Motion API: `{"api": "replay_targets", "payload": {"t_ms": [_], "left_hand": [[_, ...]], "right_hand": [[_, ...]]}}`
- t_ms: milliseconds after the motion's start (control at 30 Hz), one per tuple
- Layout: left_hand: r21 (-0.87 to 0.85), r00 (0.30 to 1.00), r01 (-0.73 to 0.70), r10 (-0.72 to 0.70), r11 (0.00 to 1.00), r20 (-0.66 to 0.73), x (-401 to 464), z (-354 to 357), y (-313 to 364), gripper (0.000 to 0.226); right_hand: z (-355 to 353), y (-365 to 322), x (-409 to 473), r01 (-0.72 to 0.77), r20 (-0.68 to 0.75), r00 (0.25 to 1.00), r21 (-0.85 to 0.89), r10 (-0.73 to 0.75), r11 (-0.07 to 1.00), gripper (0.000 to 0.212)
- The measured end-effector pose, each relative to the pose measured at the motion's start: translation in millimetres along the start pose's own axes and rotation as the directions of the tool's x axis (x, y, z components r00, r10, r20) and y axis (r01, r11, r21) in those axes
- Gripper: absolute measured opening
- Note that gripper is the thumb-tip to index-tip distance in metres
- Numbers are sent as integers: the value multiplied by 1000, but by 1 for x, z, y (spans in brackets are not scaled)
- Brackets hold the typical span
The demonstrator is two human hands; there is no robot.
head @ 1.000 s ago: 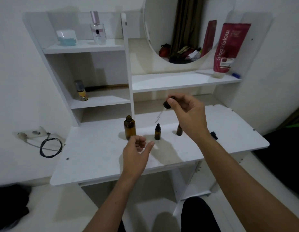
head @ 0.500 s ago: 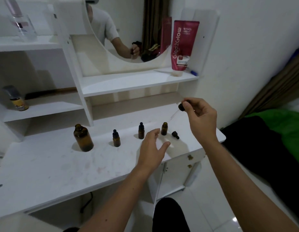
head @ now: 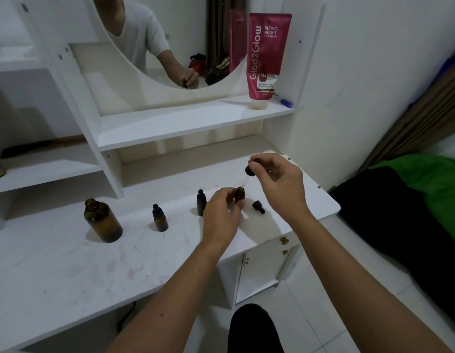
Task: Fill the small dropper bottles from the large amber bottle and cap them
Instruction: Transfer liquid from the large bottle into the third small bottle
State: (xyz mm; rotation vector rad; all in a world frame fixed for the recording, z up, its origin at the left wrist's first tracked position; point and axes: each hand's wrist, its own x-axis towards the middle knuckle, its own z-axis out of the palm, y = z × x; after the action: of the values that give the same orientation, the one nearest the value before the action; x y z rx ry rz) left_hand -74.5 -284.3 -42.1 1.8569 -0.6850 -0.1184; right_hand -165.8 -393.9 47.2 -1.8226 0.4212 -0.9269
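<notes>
Left hand (head: 221,215) now forward, grip clamped on uncapped bottle (head: 239,195); right hand (head: 277,179) pinching dropper (head: 249,169) above.

Glossy amber glass large bottle (head: 102,221), matt scuffed white laminate tabletop (head: 68,271), glossy plastic tube (head: 265,54)

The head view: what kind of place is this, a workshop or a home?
Most likely a home bedroom, at a white dressing table. A round mirror hangs above its shelves, a pink body serum tube stands on one shelf, and what looks like a bed with a green cover lies to the right.
</notes>
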Motion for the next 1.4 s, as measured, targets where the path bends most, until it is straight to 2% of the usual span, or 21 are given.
{"api": "replay_targets", "payload": {"t_ms": [133,267,700,833,1067,1267,1400], "left_hand": [[0,1000,-27,27,1000,0,0,0,-1,20],[22,999,-47,47,999,-5,1,0,-3,19],[44,998,-57,57,997,6,1,-1,-3,20],[35,999,-47,47,998,10,1,0,-2,21],[20,999,-32,32,999,19,0,-2,-1,20],[38,1000,-4,3,999,25,-8,-6,1,36],[-45,999,41,-40,998,24,-25,-16,1,44]], "right_hand": [[9,3,2,-2,73,997,-87,8,996,7],[14,5,4,-41,65,997,-142,51,989,8],[10,3,6,-154,57,985,-140,163,978,8],[12,2,8,-132,65,987,-165,145,977,11],[7,-2,0,-113,76,990,-96,121,989,4],[0,-21,0,-34,6,999,-43,34,998,10],[-5,-35,-2,19,-39,999,-43,-20,999,13]]}}
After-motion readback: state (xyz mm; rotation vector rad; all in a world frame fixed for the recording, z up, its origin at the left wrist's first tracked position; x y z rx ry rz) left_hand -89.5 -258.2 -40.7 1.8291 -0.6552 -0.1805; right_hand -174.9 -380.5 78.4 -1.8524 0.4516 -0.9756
